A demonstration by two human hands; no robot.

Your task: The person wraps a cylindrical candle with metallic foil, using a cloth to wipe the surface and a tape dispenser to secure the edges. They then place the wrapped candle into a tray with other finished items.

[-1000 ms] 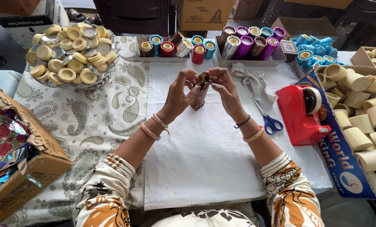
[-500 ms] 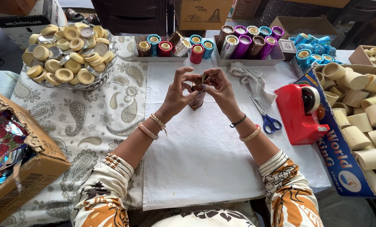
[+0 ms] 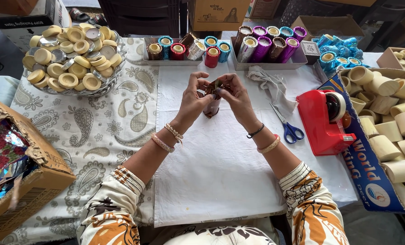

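My left hand [image 3: 194, 100] and my right hand [image 3: 235, 97] meet over the white cloth [image 3: 220, 163], both pinching the top of a small tube wrapped in shiny brown foil [image 3: 211, 108]. The tube stands upright on the cloth, its upper end hidden by my fingertips. Bangles circle both wrists.
A wire basket of round yellow caps [image 3: 71, 54] sits far left. Trays of foil-wrapped tubes [image 3: 179, 47] [image 3: 268, 45] line the back. Blue-handled scissors [image 3: 287, 127], a red tape dispenser [image 3: 324, 120], a box of plain tubes [image 3: 388, 136] lie right; a cardboard box of foil [image 3: 12, 168] left.
My hands stay on the tube's top; the fingers have shifted slightly while folding the foil. Nothing else has moved.
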